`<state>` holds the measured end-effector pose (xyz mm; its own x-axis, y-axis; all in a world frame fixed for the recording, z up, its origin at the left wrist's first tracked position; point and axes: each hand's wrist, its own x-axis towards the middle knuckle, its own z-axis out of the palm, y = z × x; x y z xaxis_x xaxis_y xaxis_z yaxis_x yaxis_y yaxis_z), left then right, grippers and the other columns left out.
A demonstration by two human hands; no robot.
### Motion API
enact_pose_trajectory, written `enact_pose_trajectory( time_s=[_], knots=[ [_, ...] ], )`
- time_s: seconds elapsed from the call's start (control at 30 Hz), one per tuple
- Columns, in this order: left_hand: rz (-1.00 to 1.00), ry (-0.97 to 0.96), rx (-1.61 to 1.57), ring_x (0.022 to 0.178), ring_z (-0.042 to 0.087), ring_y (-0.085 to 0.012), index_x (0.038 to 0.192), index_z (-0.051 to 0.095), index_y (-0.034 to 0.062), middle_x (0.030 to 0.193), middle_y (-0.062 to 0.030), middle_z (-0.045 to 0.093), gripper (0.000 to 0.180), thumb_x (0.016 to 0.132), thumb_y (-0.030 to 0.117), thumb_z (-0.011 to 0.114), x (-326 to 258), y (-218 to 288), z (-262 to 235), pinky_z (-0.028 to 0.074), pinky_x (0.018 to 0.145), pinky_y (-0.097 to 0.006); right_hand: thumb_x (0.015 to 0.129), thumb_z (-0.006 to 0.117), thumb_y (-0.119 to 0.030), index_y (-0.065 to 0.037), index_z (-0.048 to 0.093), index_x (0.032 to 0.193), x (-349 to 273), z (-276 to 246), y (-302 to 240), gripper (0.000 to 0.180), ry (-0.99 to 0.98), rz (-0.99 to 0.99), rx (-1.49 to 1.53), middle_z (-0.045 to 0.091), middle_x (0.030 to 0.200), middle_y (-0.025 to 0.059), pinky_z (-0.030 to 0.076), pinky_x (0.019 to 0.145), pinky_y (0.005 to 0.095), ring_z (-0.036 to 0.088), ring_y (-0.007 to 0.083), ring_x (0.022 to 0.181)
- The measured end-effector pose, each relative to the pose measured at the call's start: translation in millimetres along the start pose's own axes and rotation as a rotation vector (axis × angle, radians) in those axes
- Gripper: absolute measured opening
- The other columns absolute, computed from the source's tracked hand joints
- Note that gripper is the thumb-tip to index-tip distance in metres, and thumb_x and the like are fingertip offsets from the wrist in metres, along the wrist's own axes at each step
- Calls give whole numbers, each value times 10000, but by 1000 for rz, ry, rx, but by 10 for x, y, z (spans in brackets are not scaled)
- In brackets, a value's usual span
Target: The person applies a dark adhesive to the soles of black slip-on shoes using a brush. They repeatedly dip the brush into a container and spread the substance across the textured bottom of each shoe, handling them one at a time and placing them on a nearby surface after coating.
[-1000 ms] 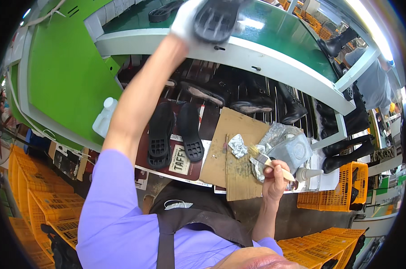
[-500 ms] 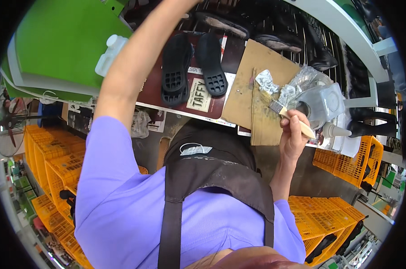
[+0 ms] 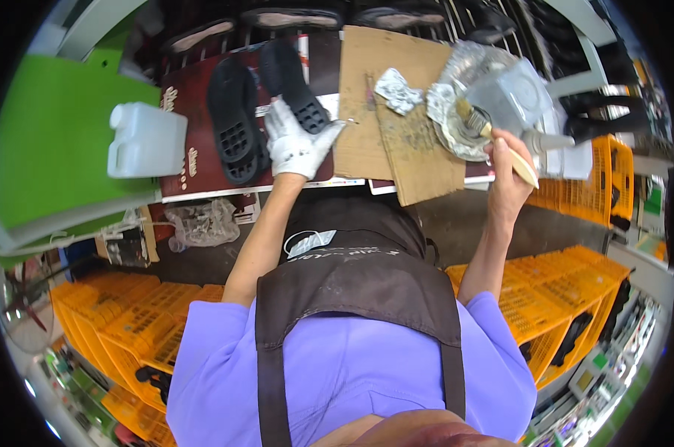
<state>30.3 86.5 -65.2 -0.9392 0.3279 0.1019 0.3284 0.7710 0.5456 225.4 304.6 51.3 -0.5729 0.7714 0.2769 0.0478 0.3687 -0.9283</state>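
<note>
- Head view is showing the person's gloved left hand (image 3: 296, 145) lying on the nearer of two black shoe soles (image 3: 296, 82) on the dark board (image 3: 195, 160); the fingers are spread and laid over the sole's lower end, with the grip not yet closed.
- The second sole (image 3: 235, 119) is lying just beside it, tread up, untouched.
- The bare right hand (image 3: 510, 175) is gripping the pale wooden handle of a brush (image 3: 493, 134), fingers wrapped tight around it, with the bristles dipping into the foil-lined glue pot (image 3: 471, 112).
- By my reading, the step in hand is loading the brush while taking up a sole; the next move is calling for a firm hold on the sole and a brush that is not dripping as it crosses over.
- The sheet of cardboard (image 3: 396, 112) is lying between the two hands, stained, with a crumpled foil scrap (image 3: 398, 91) on it.
- A white plastic jug (image 3: 144, 140) is standing on the green table (image 3: 46, 141) at the left.
- Orange crates (image 3: 128, 328) are stacked on the floor at both sides, and racks holding more dark shoe parts are running along the top.
</note>
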Motion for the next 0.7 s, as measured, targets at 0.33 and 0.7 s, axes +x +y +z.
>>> enact_pose_trajectory(
  time_s=[0.33,0.7],
  knots=[
    [29,167,-479,1218,382,-359,1342,242,-107,1308,-291,366,1106,534,342,849,151,-81,40,295,1044,-378,818,664,-134,-11,667,840,219,-21,352,125,79,-62,-389,633,645,42,439,530,220,546,73,549],
    [-603,-136,-1715,952,598,-205,1145,551,37,1068,-71,614,365,867,262,623,414,-70,-134,495,828,-374,824,672,-184,-6,667,824,242,-74,610,178,66,94,-252,625,616,38,409,506,218,538,55,559]
  ],
)
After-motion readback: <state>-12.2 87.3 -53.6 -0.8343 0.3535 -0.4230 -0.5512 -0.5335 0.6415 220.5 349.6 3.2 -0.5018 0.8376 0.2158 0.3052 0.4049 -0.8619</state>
